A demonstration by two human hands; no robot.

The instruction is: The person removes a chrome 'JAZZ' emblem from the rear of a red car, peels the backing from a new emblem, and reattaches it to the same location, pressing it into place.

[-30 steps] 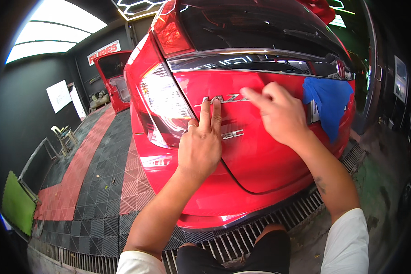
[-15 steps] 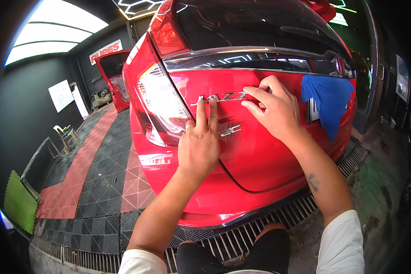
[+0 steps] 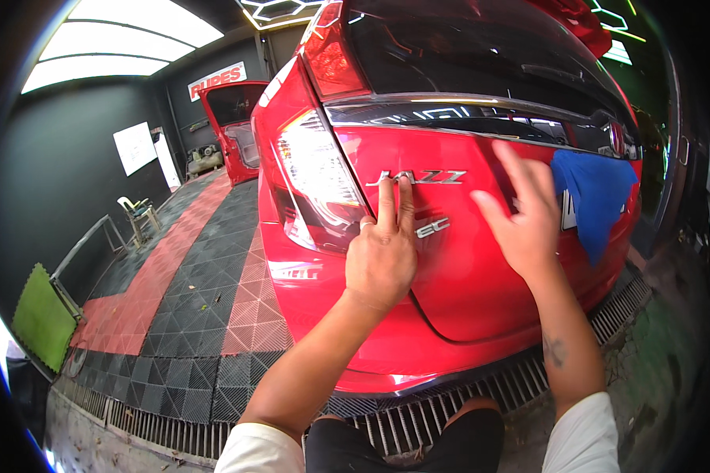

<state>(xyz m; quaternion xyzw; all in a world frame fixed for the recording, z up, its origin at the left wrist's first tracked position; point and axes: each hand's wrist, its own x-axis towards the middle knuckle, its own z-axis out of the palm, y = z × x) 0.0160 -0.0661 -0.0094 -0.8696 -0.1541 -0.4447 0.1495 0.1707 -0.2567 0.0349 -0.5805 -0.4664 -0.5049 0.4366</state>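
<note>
In front of me is the red tailgate [image 3: 481, 268] of a car. A chrome letter emblem [image 3: 442, 177] lies across its upper left part, and a smaller chrome badge [image 3: 434, 228] sits below it. Two outstretched fingers of my left hand [image 3: 383, 260] press at the lower left of the emblem, and that hand partly covers the smaller badge. Off the surface to the right of the emblem, my right hand [image 3: 528, 221] has its thumb and fingers spread, slightly blurred, with nothing in it. A blue cloth [image 3: 596, 197] hangs over the number plate [image 3: 569, 211].
Left of the emblem is the clear and red tail light [image 3: 317, 162]. A metal floor grate [image 3: 402, 430] runs under the bumper by my legs. Farther left are black and red floor tiles [image 3: 189, 299], a chair [image 3: 138, 213], a green mat [image 3: 43, 315] and an open red car door [image 3: 233, 130].
My right hand has come away from the emblem's right end and its fingers have spread. My left fingers stay on the emblem. The whole view has shifted, so the car appears farther right.
</note>
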